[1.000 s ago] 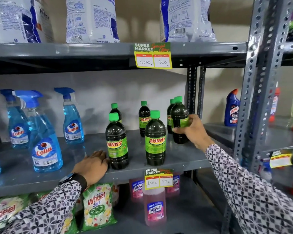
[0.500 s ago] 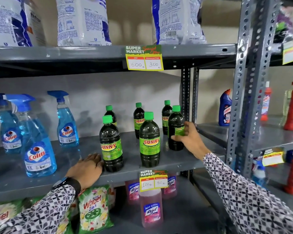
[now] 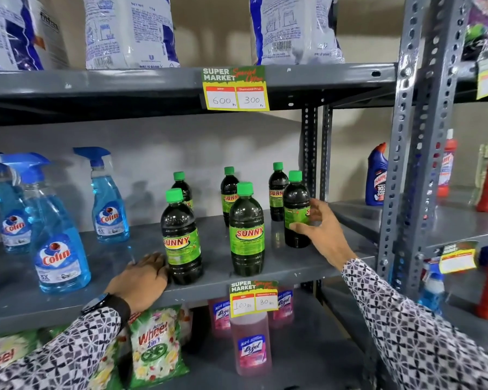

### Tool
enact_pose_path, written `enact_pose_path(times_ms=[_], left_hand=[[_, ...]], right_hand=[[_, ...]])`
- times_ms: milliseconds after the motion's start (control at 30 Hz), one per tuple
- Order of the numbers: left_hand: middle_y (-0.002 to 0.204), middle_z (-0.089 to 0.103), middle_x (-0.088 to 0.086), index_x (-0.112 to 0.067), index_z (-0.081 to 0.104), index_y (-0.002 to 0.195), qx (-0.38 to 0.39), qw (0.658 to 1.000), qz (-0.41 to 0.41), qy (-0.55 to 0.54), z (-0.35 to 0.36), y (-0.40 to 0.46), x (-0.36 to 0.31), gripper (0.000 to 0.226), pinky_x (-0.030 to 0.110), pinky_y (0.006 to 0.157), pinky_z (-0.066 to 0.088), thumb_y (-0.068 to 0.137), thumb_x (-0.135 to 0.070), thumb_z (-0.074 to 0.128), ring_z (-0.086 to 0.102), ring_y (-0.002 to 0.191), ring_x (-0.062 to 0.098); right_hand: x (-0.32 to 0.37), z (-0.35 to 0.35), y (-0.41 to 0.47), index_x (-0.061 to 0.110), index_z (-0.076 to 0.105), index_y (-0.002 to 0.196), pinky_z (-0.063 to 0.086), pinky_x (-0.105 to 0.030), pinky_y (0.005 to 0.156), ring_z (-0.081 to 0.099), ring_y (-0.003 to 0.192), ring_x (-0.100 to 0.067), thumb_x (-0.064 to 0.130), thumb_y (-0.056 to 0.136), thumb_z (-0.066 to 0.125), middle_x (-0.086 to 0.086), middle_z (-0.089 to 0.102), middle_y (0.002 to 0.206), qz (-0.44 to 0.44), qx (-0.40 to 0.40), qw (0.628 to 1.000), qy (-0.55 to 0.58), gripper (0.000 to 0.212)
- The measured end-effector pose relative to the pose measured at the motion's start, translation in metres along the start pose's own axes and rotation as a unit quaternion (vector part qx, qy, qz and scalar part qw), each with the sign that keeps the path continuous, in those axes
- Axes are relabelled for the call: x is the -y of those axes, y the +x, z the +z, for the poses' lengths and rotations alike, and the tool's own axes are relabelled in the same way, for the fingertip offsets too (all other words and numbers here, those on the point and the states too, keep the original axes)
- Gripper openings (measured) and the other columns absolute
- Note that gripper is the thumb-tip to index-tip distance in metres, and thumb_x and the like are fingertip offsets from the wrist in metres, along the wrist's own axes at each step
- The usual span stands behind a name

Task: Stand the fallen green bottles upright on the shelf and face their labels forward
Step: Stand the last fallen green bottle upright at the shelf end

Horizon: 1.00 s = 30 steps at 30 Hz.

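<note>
- The left hand lies flat on the front edge of the grey metal shelf, fingers spread, its grip on nothing, touching the base of the front-left dark green-capped plastic bottle.
- Mid-front stands another green bottle, upright, its "SUNNY" label facing forward.
- The right hand has its grip pinching the right-hand green bottle near the shelf's right edge; that bottle is upright, its label turned partly sideways.
- Three more green bottles stand upright toward the back edge.
</note>
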State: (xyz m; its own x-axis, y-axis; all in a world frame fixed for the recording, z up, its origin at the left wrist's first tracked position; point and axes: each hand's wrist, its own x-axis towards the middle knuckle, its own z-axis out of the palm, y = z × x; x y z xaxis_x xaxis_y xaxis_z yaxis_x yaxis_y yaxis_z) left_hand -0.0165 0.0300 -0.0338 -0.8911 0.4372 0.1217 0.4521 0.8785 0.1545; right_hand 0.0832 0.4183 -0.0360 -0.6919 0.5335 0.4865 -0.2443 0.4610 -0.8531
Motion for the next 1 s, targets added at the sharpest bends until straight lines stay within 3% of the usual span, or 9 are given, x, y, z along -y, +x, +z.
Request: enact_pose_path(times_ms=[67, 167, 300, 400, 467, 633, 700, 833, 1000], left_hand=[[0.171, 0.026, 0.002, -0.027, 0.029, 0.161, 0.0, 1.0, 0.0, -0.001, 0.0, -0.001, 0.0, 0.052, 0.042, 0.125, 0.021, 0.11, -0.034, 0.023, 0.028, 0.156, 0.028], [0.17, 0.029, 0.003, -0.026, 0.031, 0.159, 0.002, 1.0, 0.001, 0.0, 0.0, 0.0, 0.001, 0.051, 0.043, 0.124, 0.024, 0.11, -0.034, 0.023, 0.032, 0.154, 0.029], [0.171, 0.026, 0.003, -0.027, 0.028, 0.161, 0.003, 1.0, 0.003, 0.0, 0.001, 0.001, 0.0, 0.052, 0.042, 0.125, 0.022, 0.11, -0.034, 0.022, 0.03, 0.155, 0.029], [0.171, 0.026, 0.002, -0.027, 0.028, 0.161, -0.001, 1.0, 0.003, -0.002, 0.001, 0.002, 0.0, 0.052, 0.043, 0.125, 0.022, 0.11, -0.034, 0.022, 0.03, 0.155, 0.029], [0.171, 0.025, 0.002, -0.027, 0.027, 0.162, -0.001, 1.0, 0.004, -0.006, 0.003, 0.004, 0.003, 0.053, 0.043, 0.126, 0.02, 0.11, -0.035, 0.021, 0.028, 0.156, 0.028], [0.172, 0.022, 0.001, -0.03, 0.024, 0.162, 0.003, 1.0, 0.02, -0.014, 0.013, 0.013, 0.016, 0.055, 0.044, 0.13, 0.012, 0.109, -0.039, 0.018, 0.021, 0.159, 0.021], [0.172, 0.022, 0.001, -0.03, 0.025, 0.162, 0.002, 1.0, 0.02, -0.014, 0.013, 0.014, 0.016, 0.054, 0.044, 0.13, 0.012, 0.109, -0.039, 0.018, 0.021, 0.159, 0.021], [0.172, 0.021, 0.001, -0.029, 0.023, 0.163, 0.001, 1.0, 0.022, -0.013, 0.014, 0.015, 0.017, 0.055, 0.042, 0.13, 0.012, 0.109, -0.038, 0.018, 0.02, 0.159, 0.02], [0.172, 0.023, -0.001, -0.031, 0.025, 0.162, -0.001, 1.0, 0.025, -0.016, 0.016, 0.018, 0.021, 0.055, 0.043, 0.13, 0.014, 0.108, -0.04, 0.018, 0.022, 0.159, 0.019]], right_hand=[[0.0, -0.003, 0.001, 0.018, 0.045, 0.151, 0.045, -0.027, 0.105, 0.063, 0.118, -0.008, 0.002, 0.086, 0.08, 0.004, 0.066, 0.128, 0.017, 0.028, 0.999, 0.026, 0.075], [-0.003, -0.005, 0.005, 0.021, 0.047, 0.145, 0.05, -0.012, 0.094, 0.066, 0.102, 0.015, -0.013, 0.089, 0.069, 0.015, 0.066, 0.121, 0.028, 0.059, 0.997, 0.041, 0.069], [-0.006, -0.003, 0.008, 0.013, 0.052, 0.144, 0.056, -0.028, 0.099, 0.072, 0.109, -0.007, 0.004, 0.074, 0.091, 0.001, 0.074, 0.123, 0.025, 0.047, 0.998, 0.027, 0.08], [-0.005, -0.002, 0.006, 0.023, 0.059, 0.124, 0.057, -0.019, 0.091, 0.072, 0.091, 0.009, 0.012, 0.068, 0.096, 0.008, 0.075, 0.111, 0.019, 0.042, 0.999, 0.009, 0.068], [-0.006, -0.001, 0.006, 0.026, 0.057, 0.124, 0.055, -0.011, 0.085, 0.07, 0.089, 0.013, 0.014, 0.07, 0.096, 0.011, 0.073, 0.11, 0.013, 0.039, 0.999, 0.006, 0.067], [-0.009, -0.004, 0.008, 0.016, 0.046, 0.15, 0.05, -0.03, 0.106, 0.066, 0.118, -0.007, 0.002, 0.081, 0.086, 0.0, 0.07, 0.131, 0.019, 0.057, 0.998, 0.023, 0.081], [-0.01, -0.004, 0.008, 0.014, 0.049, 0.147, 0.053, -0.03, 0.106, 0.069, 0.116, -0.007, 0.0, 0.079, 0.087, -0.001, 0.072, 0.13, 0.022, 0.051, 0.998, 0.023, 0.079], [-0.009, -0.002, 0.007, 0.023, 0.052, 0.136, 0.054, -0.015, 0.089, 0.069, 0.11, -0.003, 0.008, 0.071, 0.094, 0.007, 0.072, 0.12, 0.017, 0.045, 0.999, 0.012, 0.079], [-0.005, -0.003, 0.005, 0.023, 0.056, 0.127, 0.055, -0.025, 0.098, 0.072, 0.104, 0.0, 0.008, 0.07, 0.095, 0.006, 0.074, 0.118, 0.03, 0.06, 0.998, 0.004, 0.07]])
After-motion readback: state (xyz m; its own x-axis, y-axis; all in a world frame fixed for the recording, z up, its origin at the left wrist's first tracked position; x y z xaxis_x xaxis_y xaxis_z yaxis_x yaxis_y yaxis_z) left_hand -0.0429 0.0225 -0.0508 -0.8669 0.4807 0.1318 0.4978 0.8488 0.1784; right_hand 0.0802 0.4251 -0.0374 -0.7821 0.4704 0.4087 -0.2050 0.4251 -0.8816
